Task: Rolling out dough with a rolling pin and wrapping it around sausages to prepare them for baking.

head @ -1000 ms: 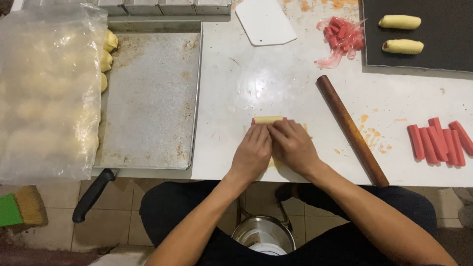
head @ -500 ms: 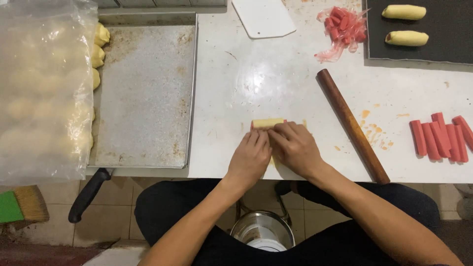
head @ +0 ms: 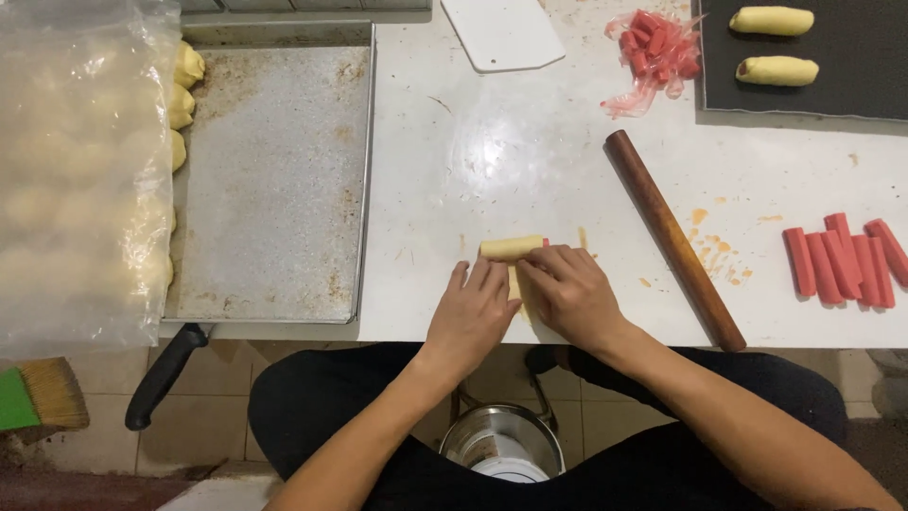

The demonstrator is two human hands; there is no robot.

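Left hand (head: 470,317): lower centre of the frame, palm down, fingers together and flat on the near part of the dough roll.
Right hand (head: 570,291): just right of the left hand, fingers together, pressed on the same dough; the two hands touch at the fingertips.
Dough roll (head: 512,248): one pale yellow piece at the centre of the white table (head: 492,161), its rolled far edge visible beyond the fingertips, a red tip showing at its right end.
Rolling pin (head: 673,238): one, brown wood, lying diagonally to the right of the hands, apart from them.
Sausage sticks (head: 842,263): six red sticks, side by side at the right edge of the frame.
Wrapper pile (head: 655,55): one heap of red pieces in clear film, upper right.
Dark tray (head: 851,76): one, upper right corner, carrying two finished rolls (head: 776,45).
Metal tray (head: 274,180): one, left of centre, its open part worn and bare.
Dough balls (head: 184,95): under a clear plastic sheet (head: 80,170) at the tray's left side; count cannot be told.
White scraper (head: 501,33): one, top centre.
Black-handled knife (head: 163,377): one, handle overhanging the table edge, lower left.
Brush (head: 38,397): one, green handle, lower left corner.
Metal pot (head: 501,445): one, on the floor below the table.
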